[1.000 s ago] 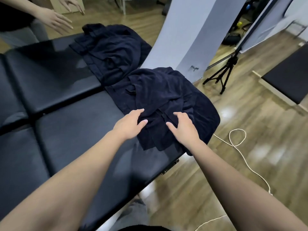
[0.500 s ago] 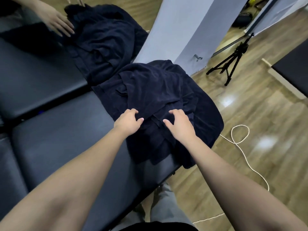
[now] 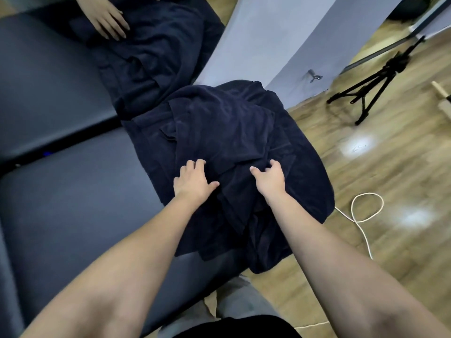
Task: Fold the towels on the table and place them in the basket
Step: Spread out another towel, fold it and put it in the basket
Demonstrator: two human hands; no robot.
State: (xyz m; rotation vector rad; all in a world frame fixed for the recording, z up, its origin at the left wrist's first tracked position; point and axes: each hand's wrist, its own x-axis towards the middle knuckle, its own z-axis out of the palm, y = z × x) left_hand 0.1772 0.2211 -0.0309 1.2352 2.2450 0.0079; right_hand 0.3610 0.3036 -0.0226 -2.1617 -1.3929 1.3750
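Observation:
A crumpled dark navy towel point(image 3: 227, 132) lies on the black padded table point(image 3: 61, 203), its right side hanging over the table's edge. My left hand point(image 3: 192, 180) rests on the towel's near left part with its fingers curling into the cloth. My right hand point(image 3: 269, 178) grips a fold of the same towel just to the right. A second dark navy towel point(image 3: 158, 52) lies bunched further back on the table. No basket is in view.
Another person's hand point(image 3: 107, 19) rests on the far towel. A grey-blue backdrop sheet point(image 3: 280, 40) hangs past the table's far right edge. On the wooden floor stand a black tripod point(image 3: 373, 81) and a looped white cord point(image 3: 361, 215).
Both my hands have reached a little further onto the near towel and their fingers have curled into the cloth. The other person's hand has come down onto the far towel.

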